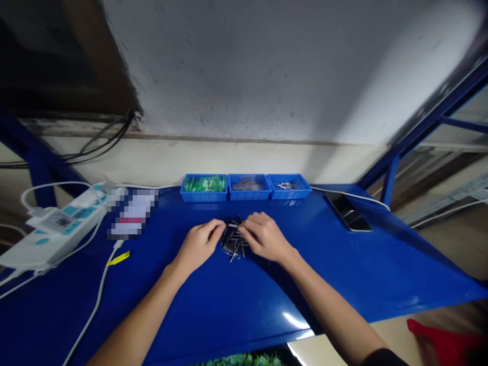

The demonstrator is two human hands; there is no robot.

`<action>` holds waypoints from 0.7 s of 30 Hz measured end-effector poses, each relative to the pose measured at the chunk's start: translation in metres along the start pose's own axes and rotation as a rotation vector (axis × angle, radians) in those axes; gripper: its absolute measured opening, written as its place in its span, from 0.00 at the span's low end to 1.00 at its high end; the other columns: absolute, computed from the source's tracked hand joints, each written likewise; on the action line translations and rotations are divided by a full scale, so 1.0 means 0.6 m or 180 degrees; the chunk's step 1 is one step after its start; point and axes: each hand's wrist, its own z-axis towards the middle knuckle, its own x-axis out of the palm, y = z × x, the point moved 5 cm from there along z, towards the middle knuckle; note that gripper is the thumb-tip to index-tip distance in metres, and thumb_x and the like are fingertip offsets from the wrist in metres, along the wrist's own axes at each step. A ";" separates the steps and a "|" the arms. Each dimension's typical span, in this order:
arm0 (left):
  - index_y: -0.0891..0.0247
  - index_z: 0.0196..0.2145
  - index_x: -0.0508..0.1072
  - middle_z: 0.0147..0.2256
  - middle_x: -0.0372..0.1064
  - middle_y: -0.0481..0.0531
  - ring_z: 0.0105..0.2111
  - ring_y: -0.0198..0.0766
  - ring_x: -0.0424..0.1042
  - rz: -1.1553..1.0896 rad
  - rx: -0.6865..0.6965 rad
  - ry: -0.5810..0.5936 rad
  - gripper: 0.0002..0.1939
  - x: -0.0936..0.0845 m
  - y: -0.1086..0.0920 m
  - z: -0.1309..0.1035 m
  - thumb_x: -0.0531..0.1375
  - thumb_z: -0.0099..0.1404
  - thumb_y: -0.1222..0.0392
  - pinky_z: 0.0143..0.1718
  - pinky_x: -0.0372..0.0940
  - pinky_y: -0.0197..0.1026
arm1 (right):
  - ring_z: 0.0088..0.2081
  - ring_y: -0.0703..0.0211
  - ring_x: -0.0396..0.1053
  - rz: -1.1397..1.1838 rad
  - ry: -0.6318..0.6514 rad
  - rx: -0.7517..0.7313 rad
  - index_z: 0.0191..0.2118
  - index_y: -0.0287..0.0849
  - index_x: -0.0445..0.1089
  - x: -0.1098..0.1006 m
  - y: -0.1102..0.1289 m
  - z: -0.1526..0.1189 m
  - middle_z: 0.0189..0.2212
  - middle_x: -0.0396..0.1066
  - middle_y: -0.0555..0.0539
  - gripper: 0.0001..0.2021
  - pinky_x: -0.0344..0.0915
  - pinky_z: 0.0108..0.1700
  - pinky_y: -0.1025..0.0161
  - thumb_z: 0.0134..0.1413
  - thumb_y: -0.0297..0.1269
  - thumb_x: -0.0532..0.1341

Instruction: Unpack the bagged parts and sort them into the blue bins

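Note:
On the blue table (229, 305) lies a loose pile of thin metal pieces (235, 246), some with clear plastic around them. My left hand (202, 241) is at the pile's left side, its thumb and fingertips pinched together; what is between them is too small to name. From the right, my right hand (263, 236) reaches over the pile with curled fingers pressed together, near a thin piece whose hold I cannot make out. Behind the pile stand three blue bins side by side, holding green packets (206, 184), brownish packets (248, 184) and metal pieces (288, 186).
A white power strip (57, 229) with cables stands at the left, beside a blurred-out item (132, 213) and a white cable with a yellow tag (119, 258). A black phone (347, 211) lies at the right. A red object (446, 343) is beyond the front right edge.

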 end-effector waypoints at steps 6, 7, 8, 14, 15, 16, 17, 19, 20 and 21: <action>0.52 0.50 0.68 0.41 0.65 0.51 0.33 0.36 0.70 0.0414 0.0111 0.0550 0.17 0.014 0.037 0.005 0.48 0.66 0.62 0.37 0.64 0.38 | 0.32 0.55 0.60 -0.0900 -0.1450 0.1645 0.28 0.42 0.64 -0.101 -0.177 -0.030 0.26 0.65 0.46 0.14 0.55 0.38 0.59 0.58 0.45 0.53; 0.53 0.47 0.69 0.42 0.64 0.51 0.34 0.37 0.70 0.0452 0.0115 0.0580 0.15 0.014 0.040 0.005 0.49 0.65 0.61 0.38 0.64 0.39 | 0.34 0.52 0.61 -0.1059 -0.1481 0.1969 0.31 0.41 0.65 -0.105 -0.203 -0.045 0.29 0.66 0.44 0.14 0.56 0.38 0.58 0.54 0.48 0.56; 0.55 0.44 0.71 0.41 0.63 0.51 0.35 0.38 0.70 0.0482 0.0095 0.0592 0.13 0.014 0.042 0.005 0.50 0.65 0.60 0.39 0.64 0.40 | 0.36 0.50 0.61 -0.1163 -0.1441 0.2249 0.34 0.39 0.66 -0.104 -0.224 -0.060 0.31 0.67 0.42 0.15 0.56 0.39 0.56 0.53 0.48 0.58; 0.59 0.34 0.69 0.38 0.63 0.50 0.36 0.39 0.69 0.0461 -0.0014 0.0648 0.07 0.009 0.044 0.004 0.51 0.65 0.59 0.42 0.62 0.42 | 0.39 0.48 0.63 -0.0857 -0.1131 0.2256 0.38 0.37 0.68 -0.042 -0.198 -0.080 0.33 0.68 0.40 0.13 0.57 0.42 0.54 0.55 0.43 0.56; 0.60 0.34 0.68 0.37 0.63 0.50 0.36 0.39 0.69 0.0411 0.0012 0.0628 0.07 0.007 0.041 0.004 0.51 0.65 0.59 0.41 0.62 0.42 | 0.38 0.50 0.63 -0.0680 -0.1076 0.1991 0.38 0.38 0.68 -0.031 -0.174 -0.068 0.33 0.68 0.41 0.13 0.58 0.42 0.54 0.57 0.43 0.55; 0.60 0.33 0.68 0.36 0.64 0.50 0.35 0.39 0.69 0.0347 0.0032 0.0586 0.07 0.004 0.038 0.004 0.51 0.65 0.59 0.40 0.62 0.41 | 0.37 0.51 0.63 -0.0481 -0.0971 0.1682 0.39 0.38 0.68 -0.019 -0.147 -0.053 0.32 0.69 0.42 0.13 0.58 0.42 0.55 0.58 0.42 0.54; 0.61 0.33 0.67 0.35 0.65 0.50 0.34 0.38 0.69 0.0277 0.0041 0.0527 0.07 0.001 0.035 0.005 0.51 0.65 0.58 0.38 0.62 0.40 | 0.37 0.52 0.63 -0.0269 -0.0814 0.1356 0.39 0.39 0.68 -0.008 -0.120 -0.039 0.32 0.69 0.43 0.13 0.59 0.42 0.57 0.59 0.42 0.54; 0.61 0.33 0.67 0.33 0.67 0.50 0.32 0.37 0.68 0.0160 0.0027 0.0387 0.09 -0.004 0.027 0.005 0.51 0.66 0.57 0.36 0.61 0.39 | 0.37 0.54 0.63 0.0077 -0.0469 0.0767 0.42 0.39 0.68 0.008 -0.067 -0.017 0.31 0.68 0.44 0.13 0.59 0.41 0.58 0.60 0.42 0.54; 0.62 0.32 0.67 0.32 0.68 0.49 0.32 0.37 0.68 0.0126 0.0019 0.0328 0.10 -0.006 0.022 0.005 0.50 0.67 0.57 0.35 0.61 0.39 | 0.36 0.55 0.63 0.0203 -0.0320 0.0539 0.43 0.39 0.67 0.013 -0.045 -0.011 0.31 0.68 0.45 0.13 0.60 0.41 0.59 0.60 0.42 0.54; 0.62 0.32 0.67 0.32 0.68 0.49 0.31 0.37 0.68 0.0104 0.0014 0.0283 0.10 -0.008 0.016 0.005 0.50 0.67 0.56 0.34 0.60 0.38 | 0.36 0.55 0.63 0.0288 -0.0193 0.0356 0.44 0.40 0.67 0.016 -0.027 -0.008 0.32 0.69 0.45 0.13 0.60 0.41 0.59 0.59 0.42 0.55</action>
